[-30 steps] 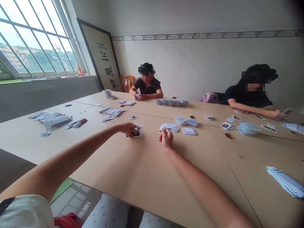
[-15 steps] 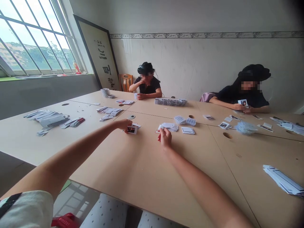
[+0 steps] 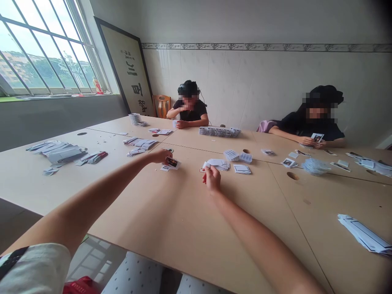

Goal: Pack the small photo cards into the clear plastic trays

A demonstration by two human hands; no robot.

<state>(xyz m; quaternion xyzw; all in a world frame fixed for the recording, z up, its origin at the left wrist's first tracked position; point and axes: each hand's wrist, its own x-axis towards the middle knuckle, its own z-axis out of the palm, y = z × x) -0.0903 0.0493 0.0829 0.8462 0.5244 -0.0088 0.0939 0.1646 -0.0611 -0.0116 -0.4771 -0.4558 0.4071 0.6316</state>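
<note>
Over tan table [image 3: 171,212], pinching dark-printed white card [image 3: 172,162] in left hand [image 3: 162,156], white paper slip [image 3: 207,164] in right hand [image 3: 212,178]; could drop either by slackening.

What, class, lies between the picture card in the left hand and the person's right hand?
In the head view, the stretch between the picture card in the left hand and the right hand is bare tabletop.
</note>
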